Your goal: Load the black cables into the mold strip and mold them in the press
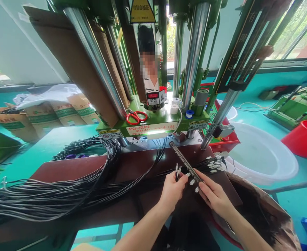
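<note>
My right hand (216,195) grips the lower end of a long, narrow, dark metal bar (183,158), which slants up and left towards the press. Small silver cable connectors (192,182) sit along the bar's lower left side. Just left of it, my left hand (173,190) is closed with thumb and finger pinched near those connectors. Small metal-tipped pieces that look like cable connectors (178,170) stick up from its fingers. Their lower parts are hidden by the hand. Behind the right hand lies a bunch of black cables with silver connector ends (214,164).
A green press (153,123) with steel columns stands ahead, with red-handled scissors (137,118) on its ledge. Black cables (51,195) cover the brown tabletop's left side. A white tub (263,150) and a red bucket (303,139) stand right; a brown bag (273,209) hangs open below.
</note>
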Available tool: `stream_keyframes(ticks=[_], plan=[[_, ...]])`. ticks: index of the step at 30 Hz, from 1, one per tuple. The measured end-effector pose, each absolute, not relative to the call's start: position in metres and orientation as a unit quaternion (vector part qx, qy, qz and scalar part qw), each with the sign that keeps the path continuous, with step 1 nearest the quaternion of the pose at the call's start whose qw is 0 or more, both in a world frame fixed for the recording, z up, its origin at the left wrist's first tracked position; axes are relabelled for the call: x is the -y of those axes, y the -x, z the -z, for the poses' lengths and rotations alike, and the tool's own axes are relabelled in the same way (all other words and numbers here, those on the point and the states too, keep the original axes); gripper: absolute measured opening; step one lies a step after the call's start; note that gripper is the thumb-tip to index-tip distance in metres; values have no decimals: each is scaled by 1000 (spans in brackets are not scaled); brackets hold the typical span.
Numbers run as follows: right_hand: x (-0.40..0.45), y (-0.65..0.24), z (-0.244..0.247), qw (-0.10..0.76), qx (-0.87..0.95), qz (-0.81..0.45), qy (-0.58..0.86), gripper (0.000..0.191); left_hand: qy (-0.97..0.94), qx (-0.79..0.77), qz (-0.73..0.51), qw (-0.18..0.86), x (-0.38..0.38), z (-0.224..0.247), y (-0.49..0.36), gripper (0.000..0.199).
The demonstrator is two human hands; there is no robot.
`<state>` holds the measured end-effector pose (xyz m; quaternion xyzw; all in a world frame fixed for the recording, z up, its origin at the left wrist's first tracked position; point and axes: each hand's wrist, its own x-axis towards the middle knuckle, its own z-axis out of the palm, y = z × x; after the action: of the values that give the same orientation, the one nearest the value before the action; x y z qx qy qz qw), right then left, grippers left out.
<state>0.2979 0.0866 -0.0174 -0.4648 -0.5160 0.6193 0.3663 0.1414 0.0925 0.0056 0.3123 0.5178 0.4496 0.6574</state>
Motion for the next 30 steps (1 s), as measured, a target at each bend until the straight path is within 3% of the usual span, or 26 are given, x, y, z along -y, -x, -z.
stream_keyframes(ticks=[4, 8, 16, 24, 30], plan=[[-87, -301, 15, 385, 491, -633, 458, 58, -358, -523, -537, 557, -95, -3, -131, 31], [-90, -305, 17, 392, 463, -654, 452, 57, -337, -544, -562, 524, -96, 0, -126, 30], [-91, -303, 11, 335, 511, -656, 443, 59, -429, -550, -510, 503, -100, 7, -132, 20], [-94, -307, 14, 332, 507, -658, 447, 64, -371, -529, -514, 565, -96, 5, -129, 32], [-93, -307, 13, 322, 524, -654, 439, 63, -415, -553, -480, 539, -97, 9, -130, 32]])
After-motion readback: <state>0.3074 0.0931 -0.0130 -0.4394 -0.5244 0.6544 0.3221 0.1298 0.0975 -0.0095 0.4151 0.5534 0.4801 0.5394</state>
